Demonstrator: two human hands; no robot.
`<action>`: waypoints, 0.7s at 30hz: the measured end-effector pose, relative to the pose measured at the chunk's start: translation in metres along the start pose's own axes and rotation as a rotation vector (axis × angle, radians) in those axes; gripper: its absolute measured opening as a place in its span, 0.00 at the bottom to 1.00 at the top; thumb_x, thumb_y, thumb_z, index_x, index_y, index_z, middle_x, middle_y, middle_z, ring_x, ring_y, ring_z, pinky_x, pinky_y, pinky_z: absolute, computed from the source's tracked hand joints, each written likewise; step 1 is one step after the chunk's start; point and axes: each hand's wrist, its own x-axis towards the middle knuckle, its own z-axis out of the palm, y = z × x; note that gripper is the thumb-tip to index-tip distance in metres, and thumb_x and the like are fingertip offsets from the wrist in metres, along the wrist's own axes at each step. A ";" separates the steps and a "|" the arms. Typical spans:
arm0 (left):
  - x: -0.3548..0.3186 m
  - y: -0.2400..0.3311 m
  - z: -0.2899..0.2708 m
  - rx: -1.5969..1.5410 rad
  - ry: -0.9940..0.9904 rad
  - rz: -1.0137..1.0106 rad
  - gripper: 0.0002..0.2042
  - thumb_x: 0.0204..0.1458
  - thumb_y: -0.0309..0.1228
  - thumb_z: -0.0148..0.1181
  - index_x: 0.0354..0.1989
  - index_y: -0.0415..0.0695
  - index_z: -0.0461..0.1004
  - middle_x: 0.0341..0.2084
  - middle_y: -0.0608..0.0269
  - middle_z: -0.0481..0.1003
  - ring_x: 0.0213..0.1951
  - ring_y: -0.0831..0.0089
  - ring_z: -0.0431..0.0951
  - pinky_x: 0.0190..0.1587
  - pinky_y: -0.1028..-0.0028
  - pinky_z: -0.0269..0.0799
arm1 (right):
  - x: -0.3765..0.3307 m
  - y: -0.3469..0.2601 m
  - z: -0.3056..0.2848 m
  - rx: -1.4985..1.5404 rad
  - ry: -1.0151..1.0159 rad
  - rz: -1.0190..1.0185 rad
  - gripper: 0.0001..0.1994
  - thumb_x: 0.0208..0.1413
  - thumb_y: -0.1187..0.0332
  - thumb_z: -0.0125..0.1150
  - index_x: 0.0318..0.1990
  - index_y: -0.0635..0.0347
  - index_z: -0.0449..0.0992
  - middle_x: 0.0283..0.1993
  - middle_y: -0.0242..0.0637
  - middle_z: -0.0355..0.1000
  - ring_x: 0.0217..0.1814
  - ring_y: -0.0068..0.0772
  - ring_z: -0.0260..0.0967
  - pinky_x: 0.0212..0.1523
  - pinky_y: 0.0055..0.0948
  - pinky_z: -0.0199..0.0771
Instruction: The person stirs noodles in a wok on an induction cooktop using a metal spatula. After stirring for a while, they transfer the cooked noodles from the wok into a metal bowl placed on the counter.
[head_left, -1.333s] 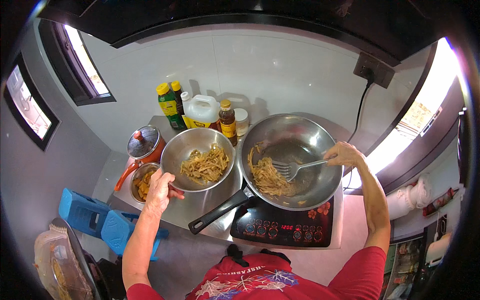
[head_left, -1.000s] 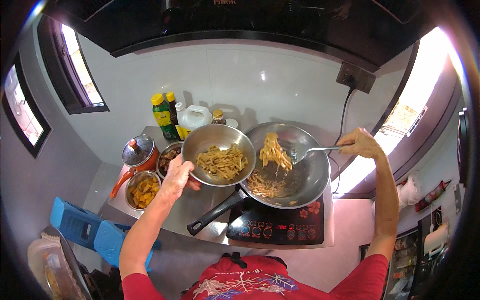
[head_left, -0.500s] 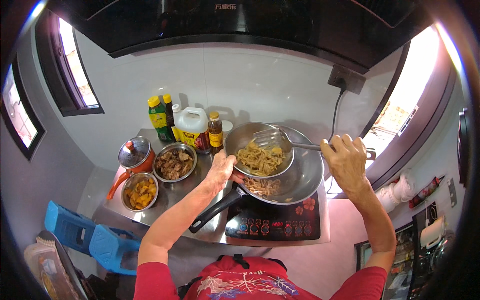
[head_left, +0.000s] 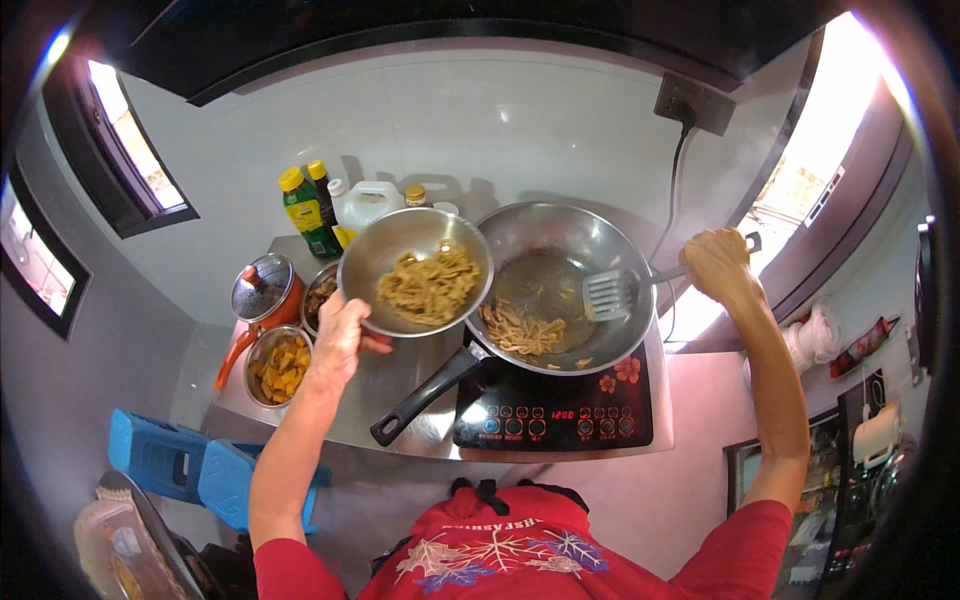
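My left hand [head_left: 343,335] grips the near rim of a metal bowl [head_left: 362,262], which is held up left of the pan and slightly blurred. Brownish strips of food [head_left: 430,287] lie inside it. My right hand [head_left: 720,262] is closed round the handle of a slotted spatula [head_left: 608,295], its metal head inside the frying pan at the right. That frying pan [head_left: 570,222] rests on a black induction cooker [head_left: 552,408], its black handle [head_left: 425,395] pointing to the near left. More cooked strips [head_left: 525,330] sit in the pan's near left part.
Left of the pan stand a lidded orange saucepan [head_left: 268,290], a bowl of orange chunks [head_left: 280,365] and a bowl of browned pieces [head_left: 318,298], partly covered by the raised bowl. Bottles [head_left: 310,215] and a white jug [head_left: 368,205] line the wall. A cord [head_left: 672,195] hangs behind the pan.
The bowl has moved left, off the pan, with my left hand. The spatula has left the bowl and is now down in the pan's right side. My right hand has shifted slightly right.
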 end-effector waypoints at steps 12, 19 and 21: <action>-0.048 -0.037 -0.063 0.025 0.150 -0.086 0.24 0.45 0.30 0.46 0.54 0.36 0.64 0.34 0.50 0.75 0.20 0.64 0.77 0.17 0.71 0.79 | 0.052 -0.016 0.049 0.514 -0.539 -0.166 0.14 0.37 0.58 0.66 0.36 0.40 0.84 0.29 0.33 0.78 0.35 0.39 0.77 0.36 0.37 0.74; -0.056 -0.075 -0.062 0.015 0.177 -0.164 0.26 0.45 0.28 0.45 0.56 0.34 0.61 0.39 0.46 0.74 0.19 0.61 0.78 0.18 0.70 0.79 | 0.069 -0.042 0.080 0.705 -0.401 -0.202 0.16 0.39 0.56 0.67 0.39 0.41 0.84 0.35 0.35 0.79 0.42 0.42 0.76 0.44 0.40 0.73; -0.055 -0.078 -0.057 0.031 0.164 -0.168 0.27 0.45 0.28 0.45 0.57 0.33 0.59 0.40 0.45 0.73 0.19 0.61 0.77 0.18 0.71 0.78 | 0.070 -0.045 0.078 0.723 -0.394 -0.197 0.15 0.39 0.55 0.66 0.39 0.41 0.84 0.35 0.36 0.79 0.42 0.43 0.76 0.45 0.40 0.73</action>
